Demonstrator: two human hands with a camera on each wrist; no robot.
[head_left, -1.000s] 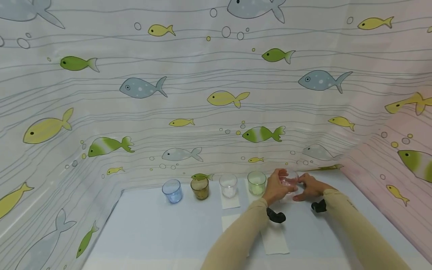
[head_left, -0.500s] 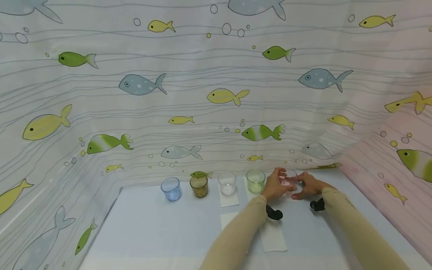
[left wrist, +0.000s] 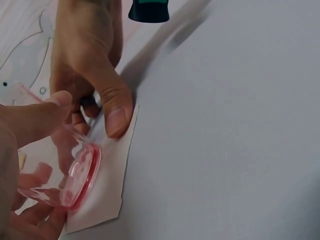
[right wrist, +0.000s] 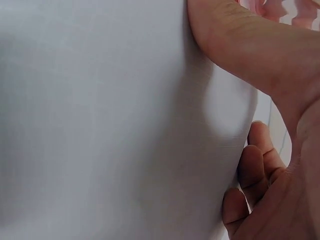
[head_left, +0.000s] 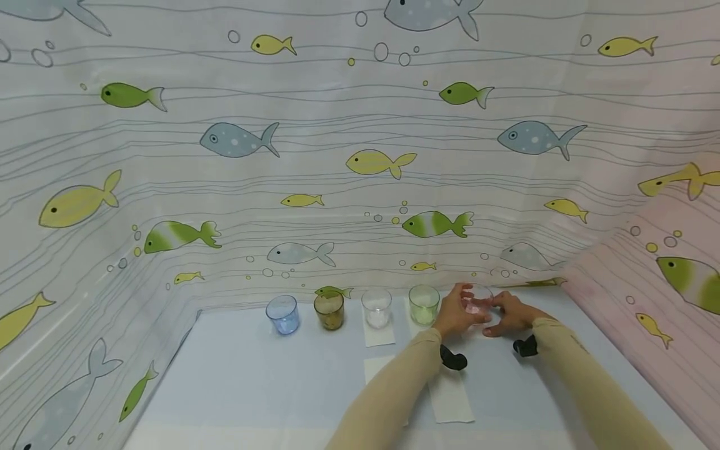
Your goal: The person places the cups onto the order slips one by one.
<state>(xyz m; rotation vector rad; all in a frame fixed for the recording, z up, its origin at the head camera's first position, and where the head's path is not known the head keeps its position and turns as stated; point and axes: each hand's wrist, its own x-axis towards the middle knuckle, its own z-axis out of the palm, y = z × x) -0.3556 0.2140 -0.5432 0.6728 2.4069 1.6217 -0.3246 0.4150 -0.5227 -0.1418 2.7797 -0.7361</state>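
Dull, diffuse light; soft shadows across tabletop [left wrist: 225, 125]; right wrist view (very close) seems slightly blurry.

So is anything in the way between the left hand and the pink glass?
No, nothing visible: the left hand grips the pink glass. The right hand is on the glass's other side, with its thumb by the white paper, not between them.

You've got four glasses in a row on your table [head_left: 253, 381]: blue glass [head_left: 283, 315], brown glass [head_left: 329, 311], clear glass [head_left: 377, 310], green glass [head_left: 424, 306]. Clear one's on a paper strip [head_left: 379, 337]; green probably too, hard to tell. Fish-print sheet [head_left: 315, 94] behind.
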